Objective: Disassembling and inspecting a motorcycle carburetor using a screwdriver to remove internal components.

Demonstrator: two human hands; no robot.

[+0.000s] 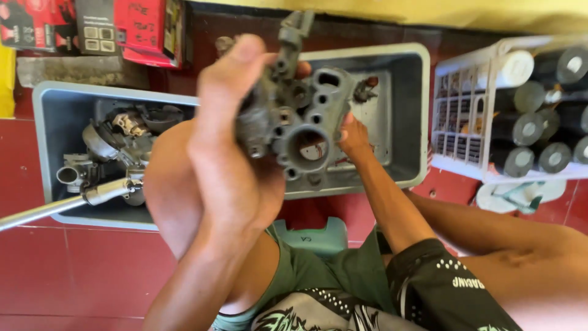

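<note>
A person's left hand (223, 141) closes around a grey metal carburetor body (294, 122), thumb up, holding it above the near edge of a grey plastic tray (404, 110) on the red tiled floor (73, 270). The right hand (354, 136) presses its curled fingers against the part's far side. Engine parts (116, 144) fill a second tray's left end, beside a metal rod (55, 207).

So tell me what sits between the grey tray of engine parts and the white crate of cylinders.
In the head view, a second grey tray sits between the parts tray and white crate.
</note>
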